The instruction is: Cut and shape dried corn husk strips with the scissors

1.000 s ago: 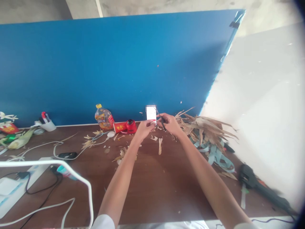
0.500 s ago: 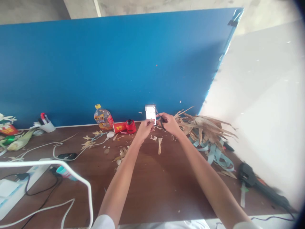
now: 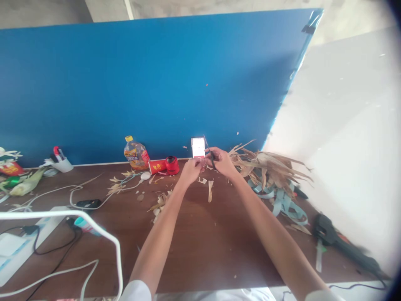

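Closer together than a moment before, both hands now meet near the far edge of the wooden table (image 3: 200,251). From my remote view, the right hand (image 3: 223,162) is curled and firmly grips small dark scissors (image 3: 211,155), whose blades point up. The left hand (image 3: 191,171) has its fingers pinched closed just beside the scissors, but I cannot tell what they hold. A phone (image 3: 198,147) with bright screen stands at the far edge, just behind the hands. Dried corn husks (image 3: 269,169) lie in a heap to the right, and husk scraps (image 3: 161,202) are scattered on the table below the left hand.
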Tool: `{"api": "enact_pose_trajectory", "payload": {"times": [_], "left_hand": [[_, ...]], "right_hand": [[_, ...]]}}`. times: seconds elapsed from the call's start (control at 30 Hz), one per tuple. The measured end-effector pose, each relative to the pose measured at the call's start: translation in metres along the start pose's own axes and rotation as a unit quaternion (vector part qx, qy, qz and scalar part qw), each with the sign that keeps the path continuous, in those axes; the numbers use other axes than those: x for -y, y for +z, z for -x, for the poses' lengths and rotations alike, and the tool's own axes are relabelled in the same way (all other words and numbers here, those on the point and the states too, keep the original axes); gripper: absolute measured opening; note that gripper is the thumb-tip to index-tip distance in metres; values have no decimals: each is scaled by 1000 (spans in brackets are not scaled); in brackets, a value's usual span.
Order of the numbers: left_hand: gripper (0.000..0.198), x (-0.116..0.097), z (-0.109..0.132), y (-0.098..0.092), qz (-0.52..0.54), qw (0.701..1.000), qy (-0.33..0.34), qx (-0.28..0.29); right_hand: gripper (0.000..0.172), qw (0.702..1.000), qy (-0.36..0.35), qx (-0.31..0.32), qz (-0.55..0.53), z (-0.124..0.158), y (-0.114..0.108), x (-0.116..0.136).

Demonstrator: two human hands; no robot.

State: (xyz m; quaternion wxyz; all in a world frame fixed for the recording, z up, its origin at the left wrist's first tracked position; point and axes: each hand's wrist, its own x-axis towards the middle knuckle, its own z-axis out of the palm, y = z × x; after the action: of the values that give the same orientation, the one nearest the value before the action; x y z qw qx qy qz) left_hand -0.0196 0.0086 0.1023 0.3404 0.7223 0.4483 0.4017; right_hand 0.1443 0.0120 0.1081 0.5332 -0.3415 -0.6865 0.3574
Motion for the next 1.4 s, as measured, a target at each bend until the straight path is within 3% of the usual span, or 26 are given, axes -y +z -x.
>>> {"api": "enact_pose_trajectory", "payload": {"times": [0.2,0.4,0.6,0.83,1.1,1.27,1.4], "left_hand": [[17,-4,3,2,-86,996,16,4],[23,-4,2,6,-11,997,18,-78],[17,-2,3,14,28,984,-29,-174],[20,2,4,16,108,967,-49,-225],[25,5,-1,17,206,961,-42,-179],[31,2,-2,17,192,971,-3,-142],[33,4,-2,17,198,973,-9,-115]], "right_hand": [[37,995,-19,-23,93,1,1,-1],[41,995,-9,-79,67,-1,1,-2],[35,993,-6,-97,59,-1,8,2],[31,986,-41,-121,112,6,25,10],[30,988,-26,-116,100,2,18,0],[36,991,-17,-103,83,-1,7,0],[41,993,-8,-63,98,-2,0,-3]]}}
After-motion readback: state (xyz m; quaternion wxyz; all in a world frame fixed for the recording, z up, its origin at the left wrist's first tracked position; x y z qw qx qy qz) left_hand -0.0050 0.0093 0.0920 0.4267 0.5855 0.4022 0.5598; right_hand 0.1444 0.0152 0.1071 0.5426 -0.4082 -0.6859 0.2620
